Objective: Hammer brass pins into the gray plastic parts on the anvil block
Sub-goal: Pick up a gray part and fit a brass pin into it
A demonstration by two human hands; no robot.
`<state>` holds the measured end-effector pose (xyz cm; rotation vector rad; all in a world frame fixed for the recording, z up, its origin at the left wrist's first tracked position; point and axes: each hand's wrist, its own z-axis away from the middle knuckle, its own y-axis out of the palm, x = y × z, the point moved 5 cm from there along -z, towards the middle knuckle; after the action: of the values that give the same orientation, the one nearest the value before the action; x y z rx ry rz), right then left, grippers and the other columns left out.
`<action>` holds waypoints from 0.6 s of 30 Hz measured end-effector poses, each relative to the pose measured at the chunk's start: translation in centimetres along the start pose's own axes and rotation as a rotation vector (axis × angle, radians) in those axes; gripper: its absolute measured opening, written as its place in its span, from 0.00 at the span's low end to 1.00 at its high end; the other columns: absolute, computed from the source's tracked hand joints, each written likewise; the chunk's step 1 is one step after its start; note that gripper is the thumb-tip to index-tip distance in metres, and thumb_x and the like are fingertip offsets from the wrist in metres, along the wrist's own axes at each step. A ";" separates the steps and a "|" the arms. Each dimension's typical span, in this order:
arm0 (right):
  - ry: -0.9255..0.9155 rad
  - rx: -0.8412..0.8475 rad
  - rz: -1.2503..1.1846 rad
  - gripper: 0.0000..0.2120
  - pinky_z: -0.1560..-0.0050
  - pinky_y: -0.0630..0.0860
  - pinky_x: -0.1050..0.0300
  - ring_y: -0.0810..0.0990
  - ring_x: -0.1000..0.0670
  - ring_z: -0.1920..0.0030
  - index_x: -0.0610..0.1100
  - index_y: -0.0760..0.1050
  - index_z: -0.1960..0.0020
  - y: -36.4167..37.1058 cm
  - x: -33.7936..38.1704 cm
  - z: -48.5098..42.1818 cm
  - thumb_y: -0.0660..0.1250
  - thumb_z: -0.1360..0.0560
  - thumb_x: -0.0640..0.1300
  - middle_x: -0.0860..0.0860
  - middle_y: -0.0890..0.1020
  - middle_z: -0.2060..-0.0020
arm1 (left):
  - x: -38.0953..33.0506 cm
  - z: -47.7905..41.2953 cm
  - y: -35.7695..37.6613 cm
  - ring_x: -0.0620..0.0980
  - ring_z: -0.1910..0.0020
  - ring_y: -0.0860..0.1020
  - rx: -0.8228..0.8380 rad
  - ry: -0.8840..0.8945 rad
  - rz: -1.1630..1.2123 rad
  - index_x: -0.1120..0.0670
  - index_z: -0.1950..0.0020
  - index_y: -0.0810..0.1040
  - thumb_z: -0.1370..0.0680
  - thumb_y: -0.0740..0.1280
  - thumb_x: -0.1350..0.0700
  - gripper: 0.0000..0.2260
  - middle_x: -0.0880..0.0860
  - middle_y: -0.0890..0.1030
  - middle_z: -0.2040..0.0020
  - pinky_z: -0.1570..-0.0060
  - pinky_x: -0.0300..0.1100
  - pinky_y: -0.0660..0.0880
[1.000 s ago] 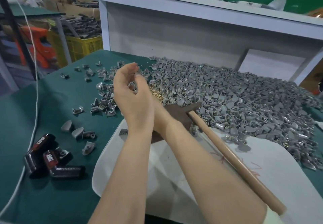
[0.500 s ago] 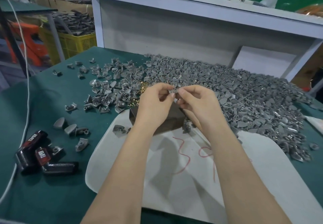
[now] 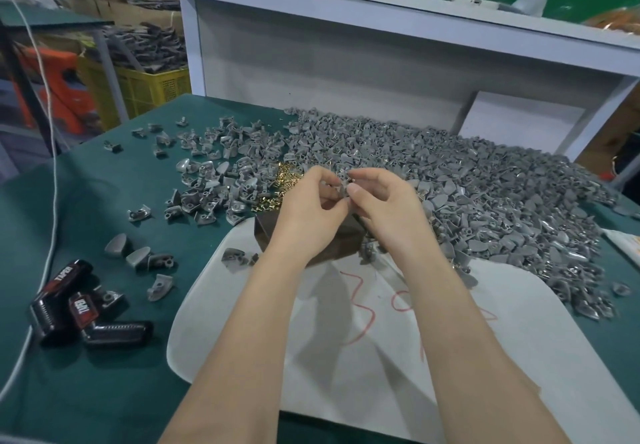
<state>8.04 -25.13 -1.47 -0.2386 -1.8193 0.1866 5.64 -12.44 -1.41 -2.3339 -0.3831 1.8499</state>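
two hands: left hand (image 3: 308,215) and right hand (image 3: 384,208) both pinch one gray part (image 3: 343,185) over the one anvil block (image 3: 266,232). brass pins (image 3: 284,180) at 11 o'clock and gray pile (image 3: 485,194) at 2 are uncountable. green table (image 3: 104,374), white shelf (image 3: 346,10) behind.

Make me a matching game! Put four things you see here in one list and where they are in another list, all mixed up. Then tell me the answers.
Things
1. loose brass pins
2. anvil block
3. yellow crate
4. small gray part

Places
A. pinched between the left hand and the right hand
B. beyond the green table, far left
C. in a small pile just left of the hands
D. on the white mat, under the hands

Pairs: 1-C, 2-D, 3-B, 4-A
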 end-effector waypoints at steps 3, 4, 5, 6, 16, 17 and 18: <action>0.065 0.020 -0.108 0.07 0.45 0.76 0.43 0.82 0.46 0.54 0.47 0.75 0.51 0.6 0.2 -0.6 0.69 0.27 0.39 0.48 0.83 0.60 | -0.1 -0.2 -0.3 0.48 0.54 0.79 -0.016 0.013 -0.029 0.45 0.48 0.75 0.24 0.68 0.55 0.07 0.48 0.80 0.58 0.53 0.41 0.73; 0.082 0.025 -0.121 0.07 0.47 0.77 0.46 0.81 0.47 0.55 0.46 0.75 0.50 0.8 0.4 -1.0 0.70 0.27 0.40 0.47 0.83 0.59 | -0.1 -0.3 -0.7 0.49 0.55 0.79 -0.051 0.010 -0.023 0.44 0.49 0.76 0.23 0.68 0.55 0.06 0.49 0.81 0.58 0.55 0.41 0.72; 0.087 0.031 -0.120 0.07 0.51 0.78 0.50 0.81 0.48 0.56 0.45 0.75 0.50 1.2 0.7 -1.5 0.70 0.27 0.42 0.46 0.83 0.57 | 0.0 -0.4 -1.2 0.49 0.55 0.80 -0.109 0.003 0.008 0.45 0.51 0.76 0.23 0.67 0.56 0.05 0.50 0.82 0.57 0.55 0.42 0.73; 0.081 0.030 -0.115 0.06 0.55 0.78 0.55 0.81 0.51 0.58 0.45 0.75 0.51 1.6 1.1 -2.1 0.70 0.26 0.44 0.47 0.83 0.56 | 0.1 -0.4 -1.8 0.49 0.55 0.80 -0.187 -0.010 0.057 0.45 0.54 0.76 0.23 0.67 0.56 0.05 0.51 0.83 0.57 0.53 0.43 0.75; 0.280 0.323 1.012 0.16 0.37 0.69 0.45 0.75 0.42 0.40 0.41 0.73 0.39 11.6 -0.6 -6.8 0.64 0.25 0.44 0.44 0.76 0.39 | 1.8 0.3 -5.8 0.46 0.57 0.74 -0.741 -0.124 0.613 0.49 0.57 0.75 0.23 0.68 0.57 0.05 0.50 0.78 0.54 0.47 0.48 0.75; 0.285 0.322 1.027 0.16 0.36 0.66 0.43 0.75 0.42 0.40 0.41 0.73 0.39 11.9 -0.6 -6.9 0.63 0.25 0.44 0.44 0.76 0.39 | 1.8 0.3 -5.8 0.46 0.58 0.74 -0.755 -0.117 0.621 0.49 0.57 0.75 0.23 0.68 0.58 0.05 0.50 0.78 0.55 0.50 0.47 0.75; 0.291 0.346 1.022 0.15 0.34 0.65 0.41 0.75 0.42 0.40 0.42 0.74 0.40 12.3 -0.9 -7.0 0.62 0.26 0.44 0.44 0.77 0.40 | 1.8 0.3 -5.7 0.46 0.59 0.74 -0.765 -0.112 0.626 0.49 0.57 0.75 0.23 0.68 0.58 0.06 0.49 0.78 0.56 0.52 0.45 0.74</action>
<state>15.78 -13.49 -3.57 -0.8829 -1.2057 1.1038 5.06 -6.44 -1.68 -3.1289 -0.4752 2.4418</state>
